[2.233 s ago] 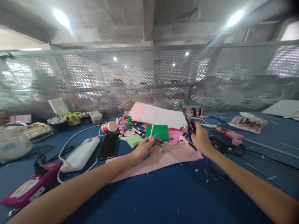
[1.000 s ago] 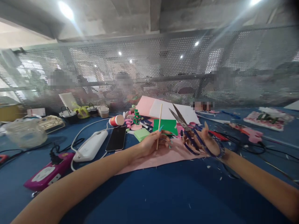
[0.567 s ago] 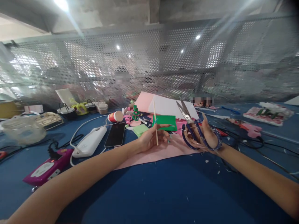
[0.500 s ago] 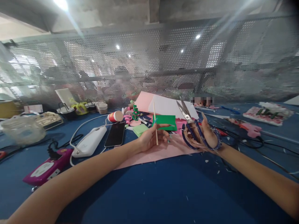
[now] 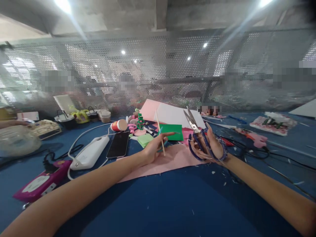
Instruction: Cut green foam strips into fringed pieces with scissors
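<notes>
My left hand (image 5: pixel 155 148) is closed on a thin wooden stick (image 5: pixel 160 135), which leans up and to the left. A small light-blue piece shows by its fingers; I cannot tell what it is. In my right hand (image 5: pixel 208 144) is a pair of scissors (image 5: pixel 195 128) with dark blue wrapped handles, the blades a little apart and pointing up and away. Beyond my left hand lies a green paper piece (image 5: pixel 172 131). A large pink sheet (image 5: pixel 153 168) is spread under both hands.
Left of my hands are a black phone (image 5: pixel 118 144), a white power bank (image 5: pixel 91 153) with a cable, and a purple power strip (image 5: pixel 43 181). White sheets (image 5: pixel 177 115) lie behind. Another person's hand (image 5: pixel 14 123) touches a clear plastic container (image 5: pixel 19 141) at far left.
The view has shifted slightly. The stick in my left hand tilts further left at its top. Another person's hand has come in at the far left. My right hand still holds the scissors.
</notes>
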A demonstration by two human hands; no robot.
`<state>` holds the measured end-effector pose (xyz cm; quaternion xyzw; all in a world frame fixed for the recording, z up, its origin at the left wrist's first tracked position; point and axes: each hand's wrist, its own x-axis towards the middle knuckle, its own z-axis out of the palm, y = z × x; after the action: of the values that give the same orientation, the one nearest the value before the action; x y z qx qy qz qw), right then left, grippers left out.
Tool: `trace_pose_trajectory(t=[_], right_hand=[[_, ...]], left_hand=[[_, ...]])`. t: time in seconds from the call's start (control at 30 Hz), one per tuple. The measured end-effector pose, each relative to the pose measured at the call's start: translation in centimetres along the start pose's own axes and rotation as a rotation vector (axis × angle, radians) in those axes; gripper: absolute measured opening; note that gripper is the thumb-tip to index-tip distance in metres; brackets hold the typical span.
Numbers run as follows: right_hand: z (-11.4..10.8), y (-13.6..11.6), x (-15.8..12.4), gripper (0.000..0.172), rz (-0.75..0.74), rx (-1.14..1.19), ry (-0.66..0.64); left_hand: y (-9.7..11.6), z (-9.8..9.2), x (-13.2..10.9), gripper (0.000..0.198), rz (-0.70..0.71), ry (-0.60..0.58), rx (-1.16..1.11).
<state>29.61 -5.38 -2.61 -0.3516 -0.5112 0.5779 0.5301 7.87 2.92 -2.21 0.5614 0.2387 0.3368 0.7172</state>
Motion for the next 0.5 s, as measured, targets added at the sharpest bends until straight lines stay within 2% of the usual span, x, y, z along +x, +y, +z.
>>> trace_pose_trajectory(t=[0.1, 0.27, 0.33, 0.4, 0.5], right_hand=[[0.1, -0.1, 0.0, 0.063, -0.002, 0.004, -0.026], [0.8, -0.3, -0.3, 0.060, -0.011, 0.014, 0.079], [1.0, -0.3, -0.4, 0.059, -0.016, -0.032, 0.126], [1.0, -0.1, -0.5, 0.056, -0.042, -0.117, 0.187], [0.7, -0.1, -0.7, 0.047, -0.137, -0.350, 0.310]], left_hand=[[-0.2, 0.1, 0.0, 0.038, 0.051, 0.056, 0.014], [-0.4, 0.0, 0.4, 0.042, 0.172, 0.236, 0.049], [-0.4, 0.0, 0.4, 0.042, 0.257, 0.211, 0.078], [-0.5, 0.1, 0.1, 0.043, 0.358, 0.137, 0.109], [-0.7, 0.3, -0.2, 0.036, 0.445, 0.034, 0.195]])
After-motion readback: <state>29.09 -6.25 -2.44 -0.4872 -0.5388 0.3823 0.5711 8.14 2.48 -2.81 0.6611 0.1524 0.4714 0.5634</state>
